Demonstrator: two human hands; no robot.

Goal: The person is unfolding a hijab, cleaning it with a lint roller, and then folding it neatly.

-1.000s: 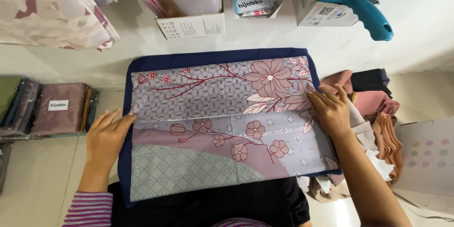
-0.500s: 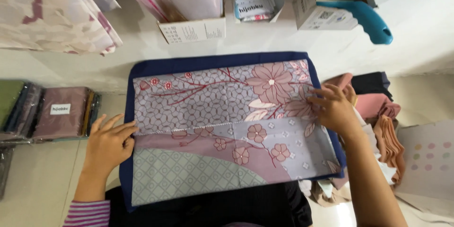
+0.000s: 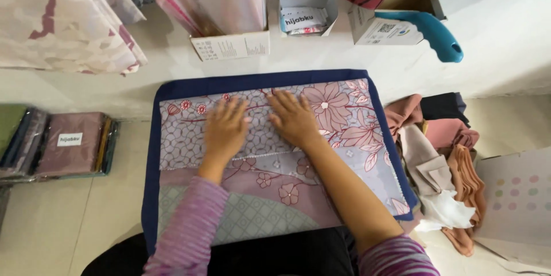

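A folded scarf [image 3: 350, 144] with a lilac and pink flower print and a dark blue border lies flat in front of me. My left hand [image 3: 225, 128] rests palm down on its upper fold, fingers spread. Close beside it, my right hand [image 3: 293, 116] also presses flat on the upper fold, near the big pink flower. Neither hand holds anything. The fold's lower edge runs just below both palms.
A heap of loose pink, beige and dark cloths [image 3: 439, 155] lies to the right. Packaged scarves [image 3: 69, 144] are stacked at left. Small cardboard boxes [image 3: 232, 43] and a teal-handled tool [image 3: 433, 32] stand at the back. A dotted card [image 3: 516, 195] lies far right.
Both hands have left the scarf's side edges and moved inward to its upper middle, where they now lie flat side by side.
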